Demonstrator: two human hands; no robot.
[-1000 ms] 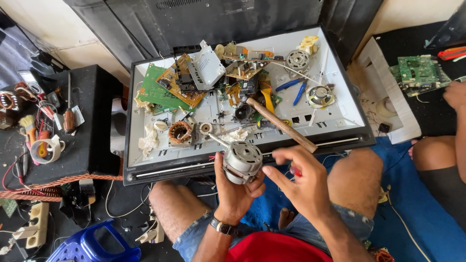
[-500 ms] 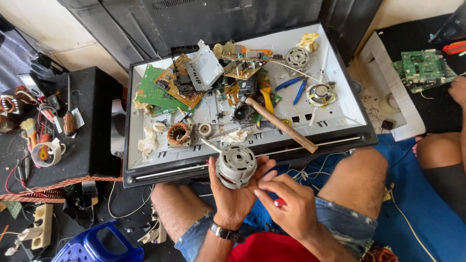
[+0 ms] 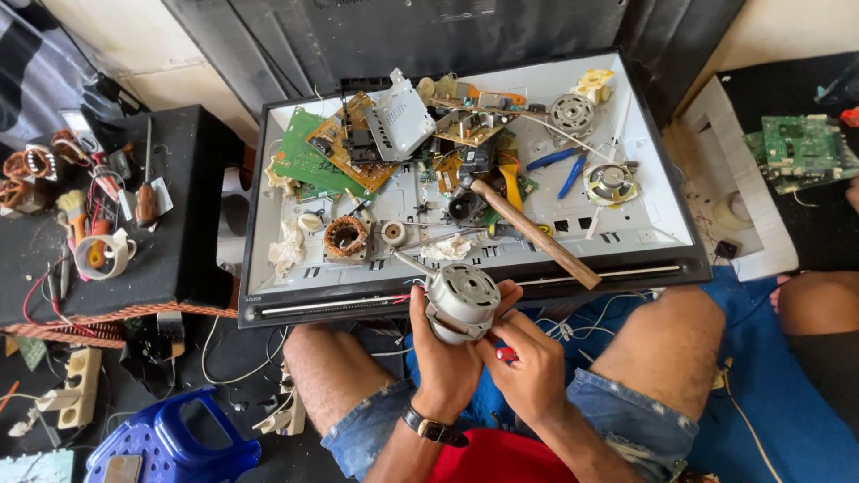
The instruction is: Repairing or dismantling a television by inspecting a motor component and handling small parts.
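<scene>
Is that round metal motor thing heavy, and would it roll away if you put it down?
Probably heavy for its size: the motor looks like solid metal, and the left hand cups it underneath. Its round body might roll on its side, though the thin shaft sticking out would likely stop it.

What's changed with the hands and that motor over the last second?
The right hand dropped from above the electric motor and closed in against its lower side, now pinching something small and red. The left hand kept holding the motor; the hammer stayed on the tray.
</scene>
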